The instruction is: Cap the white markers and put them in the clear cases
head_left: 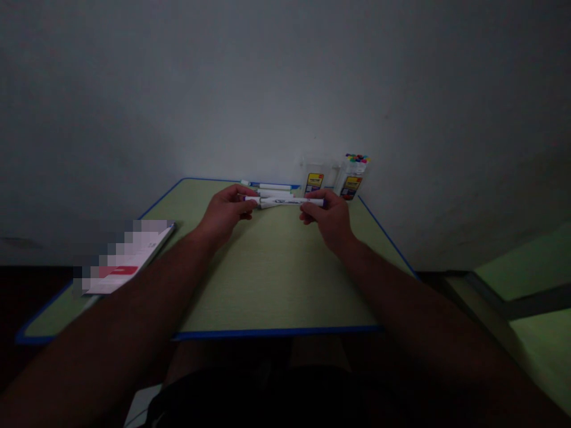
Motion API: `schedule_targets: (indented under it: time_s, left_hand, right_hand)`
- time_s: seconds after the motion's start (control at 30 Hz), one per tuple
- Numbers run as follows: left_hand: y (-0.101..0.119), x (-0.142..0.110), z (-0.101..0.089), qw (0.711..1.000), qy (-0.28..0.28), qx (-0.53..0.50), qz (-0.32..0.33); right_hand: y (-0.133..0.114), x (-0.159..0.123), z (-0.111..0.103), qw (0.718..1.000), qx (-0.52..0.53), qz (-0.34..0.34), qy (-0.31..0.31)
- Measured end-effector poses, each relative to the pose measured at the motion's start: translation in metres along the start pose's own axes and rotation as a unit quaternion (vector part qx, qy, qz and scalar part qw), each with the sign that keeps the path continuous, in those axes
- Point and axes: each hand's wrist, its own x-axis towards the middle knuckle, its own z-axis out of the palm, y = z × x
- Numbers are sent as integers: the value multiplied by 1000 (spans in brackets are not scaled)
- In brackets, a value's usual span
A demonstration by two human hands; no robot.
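Observation:
A white marker (288, 201) with dark print on its barrel and purple at its ends lies level between my hands, above the far part of the table. Its left end is pinched in my left hand (225, 211). My right hand (330, 215) is closed on the right end. Just behind it, several other white markers (275, 187) lie on the table. A clear plastic case (314, 169) with a yellow and black label stands behind my right hand. To its right, a second clear case (352, 178) holds several markers with coloured ends.
The pale green table (267, 285) has a blue edge and meets a grey wall (276, 89) at the back. On the left lies a book or booklet (129, 261), partly blurred out. A small pale object (245, 182) sits at the far edge. Below, a white object (141, 404) shows near my legs.

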Motion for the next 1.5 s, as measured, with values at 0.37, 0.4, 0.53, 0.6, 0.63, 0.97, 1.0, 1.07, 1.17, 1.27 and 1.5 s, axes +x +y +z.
schedule_targets:
  time_s: [0.37,0.4,0.53,0.6,0.63,0.97,1.0,1.07,1.17,1.27,1.5]
  left_hand:
    - [-6,1,-1,998,-52,-4,24]
    - [-6,1,-1,998,-54,-5,26]
    - [-7,2,-2,998,-56,-3,24]
    - [-8,2,-2,998,-56,-1,23]
    - [-9,3,-2,998,-56,-1,24]
    - [-11,0,-1,987,-128,81,59]
    - [-10,-1,-1,986,-129,91,57]
    - [-9,-3,1,987,-117,100,49]
    - [-8,-6,5,989,-93,104,43]
    - [-6,-8,9,989,-78,114,57]
    - [-7,-9,14,986,-64,124,86]
  right_hand:
    - [7,2,-2,999,-19,-3,-34]
    - [8,2,-2,999,-16,-3,-36]
    - [9,2,-2,999,-4,-4,-45]
    - [10,3,-3,999,-3,-5,-48]
    - [11,3,-3,999,-5,-6,-51]
    - [12,0,-2,994,-39,-4,-102]
    - [11,0,-2,994,-40,-4,-105]
    - [11,-1,-3,993,-44,-4,-111]
    - [11,-1,-3,991,-53,-7,-120]
    - [11,-1,-4,991,-60,-8,-116]
    - [7,-2,-4,993,-58,-6,-100]
